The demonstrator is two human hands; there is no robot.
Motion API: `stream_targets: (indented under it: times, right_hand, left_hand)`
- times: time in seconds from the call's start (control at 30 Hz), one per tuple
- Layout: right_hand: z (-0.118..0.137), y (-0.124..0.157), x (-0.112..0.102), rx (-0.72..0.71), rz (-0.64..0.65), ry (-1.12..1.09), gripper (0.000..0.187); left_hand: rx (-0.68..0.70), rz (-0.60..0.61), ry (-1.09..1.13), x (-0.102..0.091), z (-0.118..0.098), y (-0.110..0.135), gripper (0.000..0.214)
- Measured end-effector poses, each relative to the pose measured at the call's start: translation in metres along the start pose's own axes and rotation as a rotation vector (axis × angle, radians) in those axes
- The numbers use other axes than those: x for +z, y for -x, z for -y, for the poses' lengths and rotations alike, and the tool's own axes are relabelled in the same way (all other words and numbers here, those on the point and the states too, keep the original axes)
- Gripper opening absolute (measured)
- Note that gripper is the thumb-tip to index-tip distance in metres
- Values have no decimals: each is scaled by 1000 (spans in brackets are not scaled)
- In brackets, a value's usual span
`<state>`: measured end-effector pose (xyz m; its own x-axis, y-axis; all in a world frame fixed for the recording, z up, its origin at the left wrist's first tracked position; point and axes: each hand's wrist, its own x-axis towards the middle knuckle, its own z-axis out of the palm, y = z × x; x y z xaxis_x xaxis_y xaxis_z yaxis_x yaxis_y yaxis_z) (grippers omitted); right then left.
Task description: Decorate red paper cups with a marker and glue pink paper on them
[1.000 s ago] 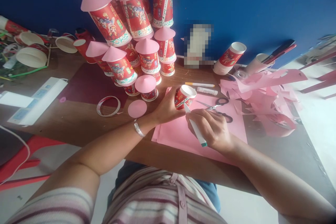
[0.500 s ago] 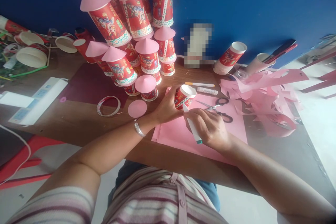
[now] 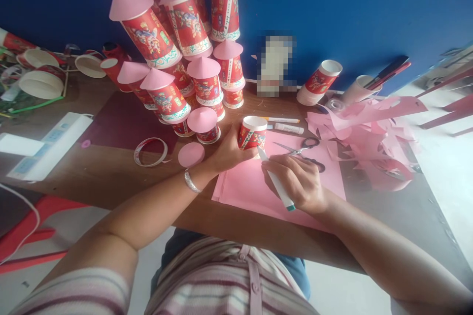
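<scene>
My left hand [image 3: 231, 149] is wrapped round a short red paper cup [image 3: 253, 133] with a white rim, its mouth facing up. In my right hand [image 3: 295, 179] is a white marker pen [image 3: 278, 188] with a green end. The pen's upper tip meets the lower side of the cup, by my left thumb. Below both hands lie pink paper sheets [image 3: 244, 189]. Black-handled scissors [image 3: 301, 150] rest on the sheets, just beyond my right hand. A pink paper disc [image 3: 191, 155] lies left of my left wrist.
Stacked red cups with pink paper cones [image 3: 181, 19] stand at the back. Pink paper scraps [image 3: 373, 133] spread to the right, near a red cup stack [image 3: 320, 83] and a pen holder [image 3: 360, 89]. A tape ring [image 3: 150, 152] and power strip [image 3: 51, 145] lie left.
The cup has turned more upright and shifted slightly left in my left hand. The marker's green end has swung down and to the right, its tip still at the cup.
</scene>
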<state>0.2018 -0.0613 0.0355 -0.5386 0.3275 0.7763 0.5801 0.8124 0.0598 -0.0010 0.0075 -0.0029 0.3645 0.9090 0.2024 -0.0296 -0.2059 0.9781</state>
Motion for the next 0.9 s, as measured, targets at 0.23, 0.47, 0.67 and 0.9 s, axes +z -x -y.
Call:
stream_targets:
  times: [0.23, 0.47, 0.67, 0.9]
  right_hand:
    - [-5, -2, 0, 84, -65, -60, 26]
    - [-6, -6, -1, 108, -96, -96, 27]
    - [-6, -3, 0, 121, -67, -89, 26]
    - [-7, -5, -1, 160, -64, -118, 27]
  left_hand:
    - [-156, 148, 303, -6, 0, 1, 65]
    - [-159, 157, 371, -4, -8, -1, 58]
    - [-163, 170, 373, -5, -6, 0, 55]
    - [-161, 175, 378, -4, -4, -1, 55]
